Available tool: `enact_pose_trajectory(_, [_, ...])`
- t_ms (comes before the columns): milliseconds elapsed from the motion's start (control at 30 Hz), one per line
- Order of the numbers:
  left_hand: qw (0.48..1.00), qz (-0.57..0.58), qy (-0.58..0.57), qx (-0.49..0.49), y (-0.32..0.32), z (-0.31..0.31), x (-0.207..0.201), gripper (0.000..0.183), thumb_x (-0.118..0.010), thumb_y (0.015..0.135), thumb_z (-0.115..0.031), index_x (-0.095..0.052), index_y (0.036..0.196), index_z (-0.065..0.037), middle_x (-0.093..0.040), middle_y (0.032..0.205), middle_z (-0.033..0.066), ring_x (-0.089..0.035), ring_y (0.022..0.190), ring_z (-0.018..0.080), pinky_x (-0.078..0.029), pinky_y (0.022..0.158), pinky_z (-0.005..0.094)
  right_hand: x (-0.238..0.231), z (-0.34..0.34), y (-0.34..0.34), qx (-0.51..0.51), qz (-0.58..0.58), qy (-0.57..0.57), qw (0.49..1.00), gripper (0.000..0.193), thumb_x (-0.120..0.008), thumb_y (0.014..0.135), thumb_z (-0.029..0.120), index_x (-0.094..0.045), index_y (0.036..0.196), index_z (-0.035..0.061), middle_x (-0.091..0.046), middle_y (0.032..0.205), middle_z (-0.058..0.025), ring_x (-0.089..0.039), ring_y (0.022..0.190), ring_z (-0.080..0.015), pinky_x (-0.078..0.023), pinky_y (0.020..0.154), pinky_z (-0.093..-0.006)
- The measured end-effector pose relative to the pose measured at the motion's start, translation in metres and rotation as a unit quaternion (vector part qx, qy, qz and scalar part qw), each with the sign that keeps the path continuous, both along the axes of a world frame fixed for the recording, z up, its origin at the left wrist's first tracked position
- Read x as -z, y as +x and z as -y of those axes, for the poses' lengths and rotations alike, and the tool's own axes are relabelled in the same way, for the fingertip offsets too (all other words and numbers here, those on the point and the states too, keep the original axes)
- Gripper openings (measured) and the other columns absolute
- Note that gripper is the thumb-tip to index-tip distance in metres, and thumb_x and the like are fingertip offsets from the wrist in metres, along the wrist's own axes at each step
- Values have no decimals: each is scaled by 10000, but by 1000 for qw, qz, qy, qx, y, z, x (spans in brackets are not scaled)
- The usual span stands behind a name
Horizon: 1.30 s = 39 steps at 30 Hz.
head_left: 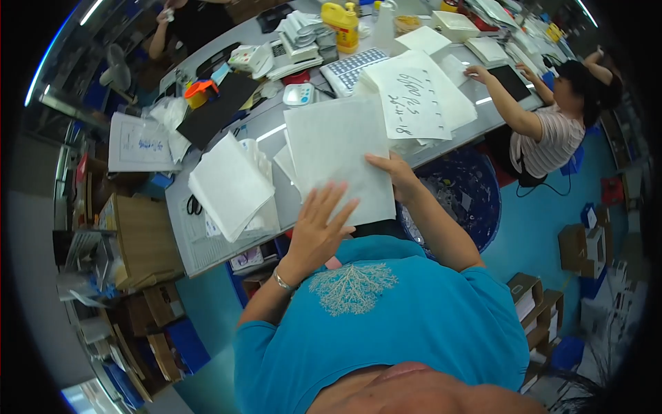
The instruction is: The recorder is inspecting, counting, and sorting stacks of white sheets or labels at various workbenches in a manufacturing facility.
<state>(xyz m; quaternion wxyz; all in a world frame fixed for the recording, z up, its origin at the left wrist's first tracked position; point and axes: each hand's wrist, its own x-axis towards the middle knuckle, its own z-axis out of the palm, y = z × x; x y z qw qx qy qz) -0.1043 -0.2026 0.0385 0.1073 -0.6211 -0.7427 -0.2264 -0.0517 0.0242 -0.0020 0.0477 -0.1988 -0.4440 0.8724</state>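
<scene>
In front of me a white paper sheet (338, 141) lies tilted over the table edge, with another white sheet showing under its left side. My right hand (394, 174) grips the sheet's right edge, thumb on top and fingers hidden beneath. Over its lower left corner is my left hand (324, 219), fingers spread and slightly blurred; whether it touches the paper I cannot tell. A stack of white sheets (231, 183) sits to the left. Another stack (414, 96), its top sheet marked by hand, lies to the right.
A blue bin (486, 200) with scraps stands below the table's right edge. Black scissors (194, 205) lie at the left. Farther back are an orange tape dispenser (200, 93), a yellow jug (341, 26) and a small white device (298, 94). A co-worker (545, 131) sits at right.
</scene>
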Motion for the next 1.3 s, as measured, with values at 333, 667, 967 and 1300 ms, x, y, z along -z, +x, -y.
enact_pose_trajectory(333, [657,753,-6,-6,41,-76,67,513,-694,866,-212,-485,1250,55,-586,1182,127,-557,1062,184,-439,930,325,2,-21,155,143,-26,64,987,545,-578,918,326,-452,1321,-20,-541,1273,-166,-523,1175,-231,-432,984,-373])
enact_pose_trajectory(667, [588,793,-154,41,98,-134,65,506,-708,848,-295,-539,1171,56,-619,1084,160,-600,971,206,-489,834,332,-5,-47,214,251,-174,-53,951,692,-318,947,595,-585,1187,4,-535,1272,-198,-523,1191,-269,-449,979,-418])
enact_pose_trajectory(967, [655,731,-175,77,124,-149,58,434,-675,876,-321,-601,1064,63,-661,944,126,-624,823,157,-501,710,278,-8,-72,291,282,28,187,941,378,-477,947,276,-624,1147,-9,-661,1025,-123,-632,926,-160,-507,813,-285])
enact_pose_trajectory(1300, [780,585,-169,142,137,-157,52,405,-574,941,-355,-648,968,42,-651,706,85,-588,619,122,-430,551,259,-11,-89,311,284,138,339,886,245,-599,833,160,-691,985,-8,-675,805,-59,-613,708,-115,-476,646,-239])
